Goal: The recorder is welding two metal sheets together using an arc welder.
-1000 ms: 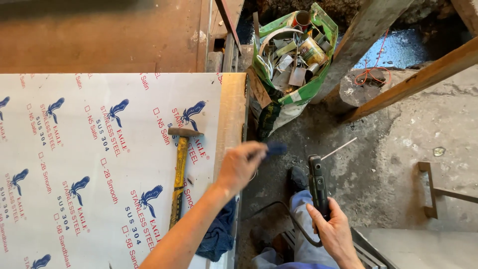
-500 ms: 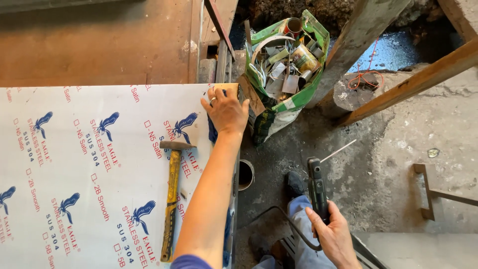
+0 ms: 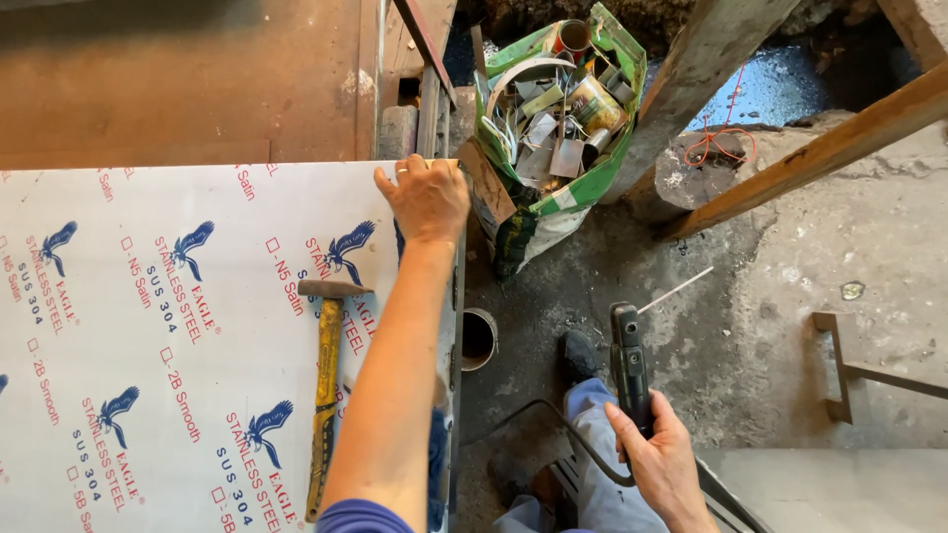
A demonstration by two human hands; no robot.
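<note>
- The left hand [image 3: 427, 197] is laid flat at the far right corner of the metal sheet [image 3: 148, 345], fingers [image 3: 390, 178] spread slightly and hooked over the sheet's far edge; nothing is pinched.
- The sheet is covered in white printed film and is carried on the bench [image 3: 178, 79], whose brown top is seen beyond the sheet's far edge.
- A hammer [image 3: 326, 395] with a yellow handle is seen lying on the sheet, just beside the left forearm, head toward the far edge.
- The right hand [image 3: 662, 464] is held off the bench, above the floor [image 3: 770, 326], fingers wrapped tight around the black handle of an electrode holder [image 3: 629, 365].
- A thin rod [image 3: 676, 290] is seen projecting from the holder's tip, angled up to the right.
- A green sack [image 3: 558, 109] full of metal scraps stands on the floor just beyond the bench's right edge.
- A small round tin [image 3: 478, 339] sits on the floor near that edge.
</note>
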